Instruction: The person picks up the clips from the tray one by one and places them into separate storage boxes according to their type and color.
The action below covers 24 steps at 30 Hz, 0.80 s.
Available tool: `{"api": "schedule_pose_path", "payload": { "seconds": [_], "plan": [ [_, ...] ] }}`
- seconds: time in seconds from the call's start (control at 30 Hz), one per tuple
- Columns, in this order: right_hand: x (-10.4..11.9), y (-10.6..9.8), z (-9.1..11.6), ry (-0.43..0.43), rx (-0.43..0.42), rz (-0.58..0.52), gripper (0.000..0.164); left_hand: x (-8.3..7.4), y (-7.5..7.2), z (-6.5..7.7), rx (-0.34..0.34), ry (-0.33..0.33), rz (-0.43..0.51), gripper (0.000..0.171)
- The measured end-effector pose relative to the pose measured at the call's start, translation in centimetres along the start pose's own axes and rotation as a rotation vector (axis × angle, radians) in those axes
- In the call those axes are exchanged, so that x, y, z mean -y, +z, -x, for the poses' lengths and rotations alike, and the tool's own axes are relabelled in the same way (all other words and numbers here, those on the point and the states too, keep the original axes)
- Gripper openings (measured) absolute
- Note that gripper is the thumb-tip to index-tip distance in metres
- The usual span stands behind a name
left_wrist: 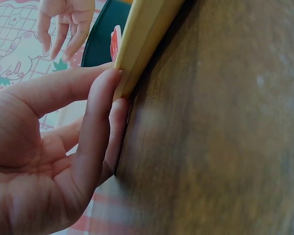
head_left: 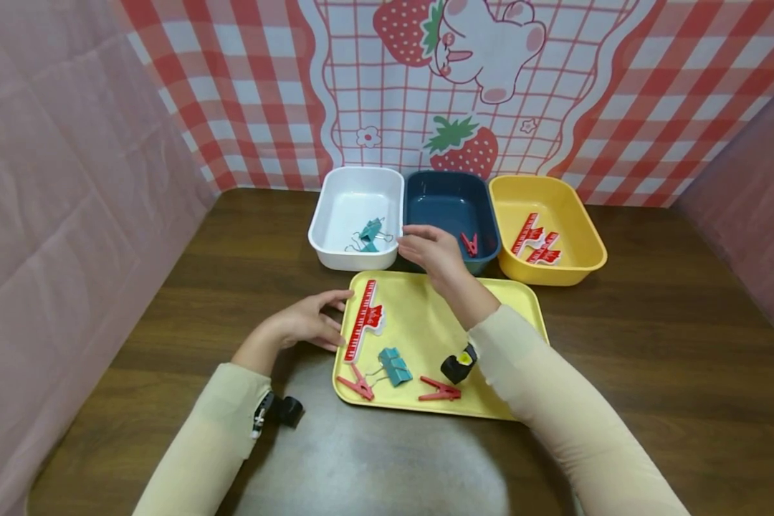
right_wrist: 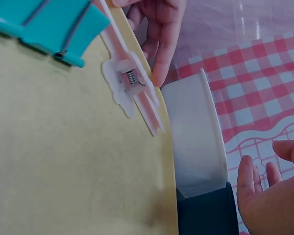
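My left hand [head_left: 306, 320] touches the left rim of a yellow tray [head_left: 416, 308] with spread fingertips. Just inside that rim lies a long red-and-white clip [head_left: 363, 322], whose spring shows in the right wrist view. A teal binder clip [head_left: 395, 367] rests lower on the tray, between one red clothespin [head_left: 359, 385] and another red clothespin [head_left: 440, 390]. Over the tray's far edge, my right hand [head_left: 435, 254] hovers by the wall between the white and dark blue bins. Its fingers extend loosely and hold nothing.
Behind the tray, a white bin [head_left: 335, 215] contains teal binder clips, a dark blue bin [head_left: 448, 197] a red clothespin, and a yellow bin [head_left: 570, 215] two red-and-white clips. A checked cloth [head_left: 258, 86] hangs behind the wooden table [head_left: 187, 308].
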State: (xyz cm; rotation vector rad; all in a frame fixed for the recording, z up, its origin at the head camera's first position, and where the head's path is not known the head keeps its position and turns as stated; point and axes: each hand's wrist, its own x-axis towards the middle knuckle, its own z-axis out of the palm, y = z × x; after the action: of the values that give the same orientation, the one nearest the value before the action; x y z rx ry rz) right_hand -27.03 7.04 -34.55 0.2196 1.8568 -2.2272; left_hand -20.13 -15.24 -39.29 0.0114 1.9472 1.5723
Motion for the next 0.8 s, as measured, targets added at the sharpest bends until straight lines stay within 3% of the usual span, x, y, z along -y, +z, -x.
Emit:
{"api": "schedule_pose_path", "payload": {
  "seconds": [0.8],
  "plan": [
    [-1.1, -2.5, 4.9, -0.051, 0.092, 0.142, 0.037, 0.0, 0.0, 0.0, -0.005, -0.018, -0.007, 0.083]
  ]
}}
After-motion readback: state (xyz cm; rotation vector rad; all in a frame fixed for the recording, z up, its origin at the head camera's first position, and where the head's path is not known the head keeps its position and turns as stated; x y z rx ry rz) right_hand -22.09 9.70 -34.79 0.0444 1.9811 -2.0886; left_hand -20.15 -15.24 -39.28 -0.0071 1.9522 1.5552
